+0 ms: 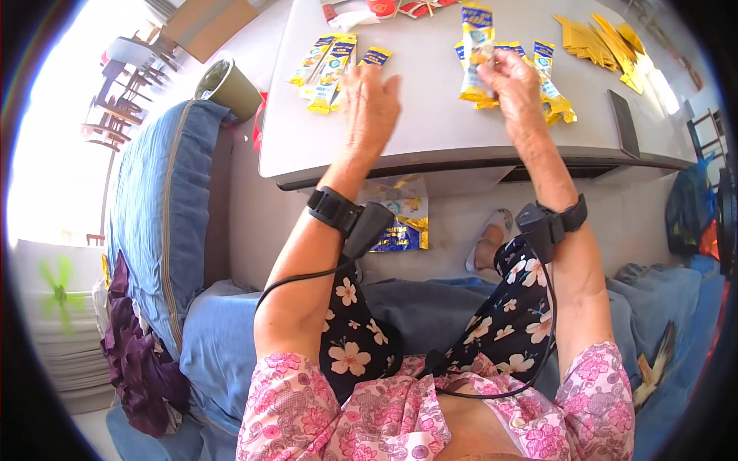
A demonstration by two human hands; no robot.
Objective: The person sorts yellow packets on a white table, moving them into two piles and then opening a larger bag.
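My right hand [515, 86] pinches a yellow, blue and white snack sachet [477, 34] between thumb and fingers, holding it over the table. Beneath and beside that hand lie several like sachets [550, 86], partly covered by it. My left hand [372, 112] is over the left part of the table, its thumb spread from the fingers. Just beyond its fingertips is a single sachet [376, 56], its lower part hidden by the hand. Left of this hand, several more sachets [331, 72] overlap in a small pile. The left fingertips are slightly blurred.
The pale table [438, 127] bears flat gold wrappers [594, 46], a dark phone-like slab [622, 124] and a red cup [380, 7]. Below its edge is a printed plastic bag [398, 225]. A bin [228, 86] stands left, beside a blue-covered sofa arm [155, 190].
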